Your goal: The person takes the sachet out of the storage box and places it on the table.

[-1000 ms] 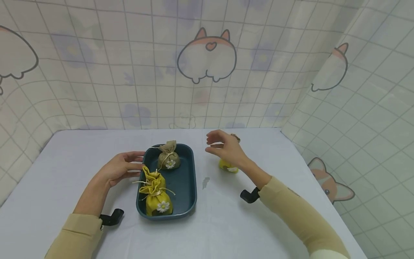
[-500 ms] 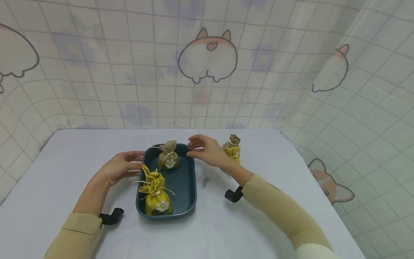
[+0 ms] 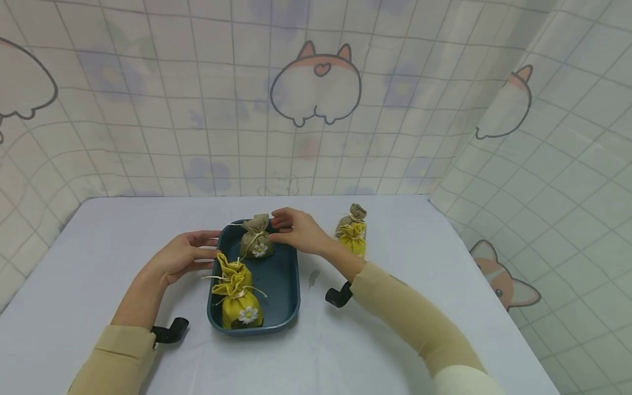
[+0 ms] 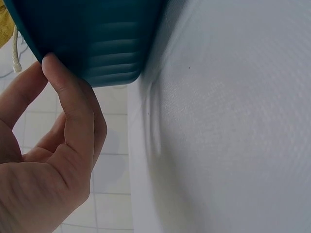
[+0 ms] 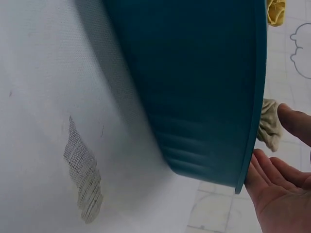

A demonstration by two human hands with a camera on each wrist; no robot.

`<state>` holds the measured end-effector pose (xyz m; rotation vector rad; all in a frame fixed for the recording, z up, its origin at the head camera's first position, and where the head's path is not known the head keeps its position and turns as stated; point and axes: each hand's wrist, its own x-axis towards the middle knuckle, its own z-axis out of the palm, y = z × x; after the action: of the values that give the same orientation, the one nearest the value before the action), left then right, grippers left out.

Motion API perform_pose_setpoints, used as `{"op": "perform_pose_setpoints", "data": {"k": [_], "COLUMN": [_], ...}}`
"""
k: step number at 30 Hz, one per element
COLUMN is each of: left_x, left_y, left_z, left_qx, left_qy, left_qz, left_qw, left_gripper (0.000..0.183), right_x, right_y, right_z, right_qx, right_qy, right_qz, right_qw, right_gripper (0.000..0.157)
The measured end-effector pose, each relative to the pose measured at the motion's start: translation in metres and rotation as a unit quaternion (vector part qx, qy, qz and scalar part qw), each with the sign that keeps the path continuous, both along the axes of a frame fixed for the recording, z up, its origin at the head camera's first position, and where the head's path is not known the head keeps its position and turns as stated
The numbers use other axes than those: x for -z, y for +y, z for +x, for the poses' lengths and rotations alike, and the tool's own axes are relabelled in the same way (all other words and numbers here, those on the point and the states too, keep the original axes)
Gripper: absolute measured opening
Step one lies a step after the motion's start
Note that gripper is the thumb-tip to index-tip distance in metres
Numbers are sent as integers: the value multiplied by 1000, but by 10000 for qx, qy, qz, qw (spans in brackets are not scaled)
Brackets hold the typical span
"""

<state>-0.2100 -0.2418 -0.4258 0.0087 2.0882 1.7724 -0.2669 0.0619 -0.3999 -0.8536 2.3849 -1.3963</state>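
A dark teal tray holds a beige drawstring pouch at its far end and two yellow drawstring pouches along its left side. My left hand stays at the tray's left side; in the left wrist view its fingertips rest against the rim and outer wall. Over the far right corner reaches my right hand, thumb and fingers apart, right beside the beige pouch. In the right wrist view the thumb is near the pouch's beige cloth, with nothing gripped.
Right of the tray, another yellow pouch stands in front of another beige pouch, partly behind the right forearm. A white cloth covers the table, with a grey mark near the tray. A patterned curtain hangs behind.
My right hand has moved left from above the pouches on the right to the tray's far right corner, uncovering those pouches. The left hand and tray have stayed in place.
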Motion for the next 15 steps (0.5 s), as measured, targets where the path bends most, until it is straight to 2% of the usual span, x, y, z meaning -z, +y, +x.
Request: {"op": "perform_pose_setpoints", "data": {"k": [11,15], "left_x": [-1,-1], "left_y": [0,-1], "left_z": [1,1], "left_qx": [33,31], "left_qy": [30,65], "left_qz": [25,43], "left_qw": [10000,10000], "left_gripper": [71,71], "right_x": [5,7], "right_y": [-18,-22], "right_z": [-6,-7], "right_qx": [88,93], "right_qy": [158,159], "right_qz": [465,472], "right_qw": [9988,9987], "right_gripper": [63,61]}}
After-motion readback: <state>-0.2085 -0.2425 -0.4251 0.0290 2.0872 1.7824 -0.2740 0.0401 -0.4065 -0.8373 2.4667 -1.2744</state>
